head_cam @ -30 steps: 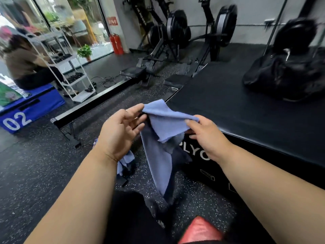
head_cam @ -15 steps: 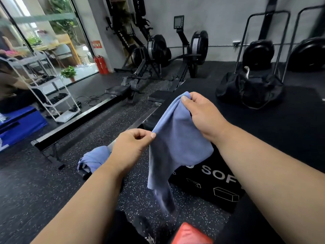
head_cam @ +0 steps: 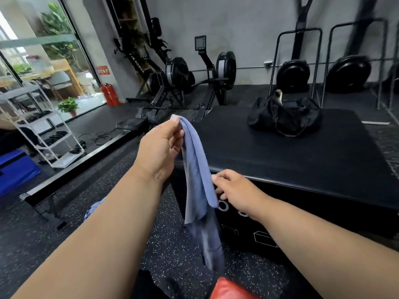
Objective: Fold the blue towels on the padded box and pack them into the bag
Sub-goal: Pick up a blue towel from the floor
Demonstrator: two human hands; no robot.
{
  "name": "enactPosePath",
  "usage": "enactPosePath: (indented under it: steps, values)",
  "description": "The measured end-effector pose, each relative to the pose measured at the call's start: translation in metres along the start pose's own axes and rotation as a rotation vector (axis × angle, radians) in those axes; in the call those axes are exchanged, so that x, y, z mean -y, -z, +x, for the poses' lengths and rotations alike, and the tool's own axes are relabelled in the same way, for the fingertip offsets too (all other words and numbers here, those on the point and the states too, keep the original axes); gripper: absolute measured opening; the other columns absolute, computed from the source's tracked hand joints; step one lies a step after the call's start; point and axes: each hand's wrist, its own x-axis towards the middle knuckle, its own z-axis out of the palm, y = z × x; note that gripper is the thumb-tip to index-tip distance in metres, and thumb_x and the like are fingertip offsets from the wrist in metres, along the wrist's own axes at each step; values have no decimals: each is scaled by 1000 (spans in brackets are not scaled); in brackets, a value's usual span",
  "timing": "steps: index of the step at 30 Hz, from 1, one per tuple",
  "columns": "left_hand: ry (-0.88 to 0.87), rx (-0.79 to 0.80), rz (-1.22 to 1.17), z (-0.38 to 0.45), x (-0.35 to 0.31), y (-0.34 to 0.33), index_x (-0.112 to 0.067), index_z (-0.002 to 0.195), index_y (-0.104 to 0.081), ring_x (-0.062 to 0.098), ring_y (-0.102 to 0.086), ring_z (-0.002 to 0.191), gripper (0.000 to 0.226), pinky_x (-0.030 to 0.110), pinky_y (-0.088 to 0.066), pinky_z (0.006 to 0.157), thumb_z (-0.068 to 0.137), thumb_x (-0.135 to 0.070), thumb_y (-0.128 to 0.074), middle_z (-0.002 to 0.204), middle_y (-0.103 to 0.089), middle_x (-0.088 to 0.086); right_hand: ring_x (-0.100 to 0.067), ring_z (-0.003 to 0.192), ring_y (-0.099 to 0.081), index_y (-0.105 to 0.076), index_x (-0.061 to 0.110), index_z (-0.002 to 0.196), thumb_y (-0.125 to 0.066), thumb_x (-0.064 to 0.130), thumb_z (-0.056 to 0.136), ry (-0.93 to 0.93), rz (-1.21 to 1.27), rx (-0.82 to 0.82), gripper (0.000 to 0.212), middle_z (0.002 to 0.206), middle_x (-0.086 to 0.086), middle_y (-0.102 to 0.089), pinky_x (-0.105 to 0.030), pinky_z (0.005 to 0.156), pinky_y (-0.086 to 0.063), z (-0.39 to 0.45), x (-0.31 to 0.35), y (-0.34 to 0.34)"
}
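The left hand [head_cam: 160, 147] pinches the blue towel [head_cam: 197, 182] by its top, letting it hang before the padded box [head_cam: 291, 152]; the right hand [head_cam: 235, 190] touches its edge, grip unclear. On the box sits a black bag [head_cam: 285, 117]; behind it, rowing machines [head_cam: 194, 76] line the grey wall [head_cam: 248, 22].

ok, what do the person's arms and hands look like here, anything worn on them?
Both are bare. The left hand and right hand wear no gloves, and no rings show on the visible fingers. Both forearms are uncovered up to the frame edge: no sleeves, watch, wristband or markings in view. Nothing is strapped or taped to either wrist.
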Motion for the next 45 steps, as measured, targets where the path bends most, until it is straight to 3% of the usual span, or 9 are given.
enactPosePath:
  steps: [4, 7, 11, 13, 17, 27, 35, 42, 45]
  values:
    - [-12, 50, -50, -8, -16, -20, -17, 91, -76, 6, -64, 75, 14, 19, -54, 80, 101, -26, -72, 84, -70, -5, -8, 88, -65, -66, 28, 112, -45, 59, 106, -77, 180, 126, 38, 103, 15, -71, -27, 83, -50, -16, -7, -6]
    - [-27, 73, -69, -11, -24, -26, -16, 94, -75, 5, -63, 73, 13, 19, -53, 78, 102, -25, -70, 82, -69, -6, -11, 105, -68, -64, 31, 124, -52, 62, 101, -44, 278, 147, 41, 116, 14, -72, -26, 89, -52, -18, -7, 0]
    - [-30, 66, -96, -9, -30, -31, -15, 99, -73, 4, -63, 74, 12, 18, -53, 79, 102, -26, -70, 83, -69, -6, -5, 94, -74, -71, 19, 118, -76, 37, 96, -3, 279, 108, 29, 102, 9, -79, -25, 86, -57, -10, -8, 1]
    - [-29, 54, -101, -7, -31, -31, -15, 99, -74, 4, -63, 74, 11, 18, -54, 80, 102, -26, -71, 83, -69, -6, -14, 90, -71, -75, 12, 103, -74, 32, 97, -4, 246, 62, 21, 94, 5, -77, -34, 90, -57, -3, -13, 0]
    - [-23, 19, -115, -2, -30, -27, -14, 97, -75, 4, -64, 74, 12, 18, -55, 79, 101, -25, -73, 82, -70, -6, -10, 80, -63, -72, 14, 98, -65, 21, 103, -16, 316, -33, 11, 85, 3, -74, -21, 70, -52, 0, -7, 4]
    - [-8, 10, -141, 5, -21, -27, -14, 100, -75, 5, -66, 75, 10, 19, -56, 79, 99, -24, -74, 82, -72, -5, -15, 104, -73, -72, 32, 116, -64, 39, 102, -26, 412, -86, 17, 116, 11, -76, -36, 96, -56, -1, -5, 8]
    - [10, -50, 22, 27, 5, -23, -17, 89, -72, 6, -63, 72, 14, 19, -53, 73, 101, -23, -71, 78, -69, -5, -17, 103, -76, -78, 19, 107, -59, 25, 104, 162, 432, -216, 20, 104, 3, -81, -34, 93, -58, -1, 16, 48]
    - [170, 94, 214, 34, 46, -28, -16, 119, -70, 17, -76, 106, 20, 30, -58, 92, 102, -26, -69, 118, -77, 3, -16, 86, -70, -75, 11, 107, -59, 22, 104, 220, 455, -156, 20, 98, -6, -76, -39, 83, -61, 8, 56, 76]
    - [99, 157, 378, 21, 68, -38, -23, 116, -74, 12, -72, 102, 22, 31, -54, 88, 96, -33, -75, 108, -77, -6, -24, 81, -69, -74, 14, 99, -61, 25, 101, 202, 423, -131, 18, 90, -7, -69, -38, 74, -58, 14, 64, 86]
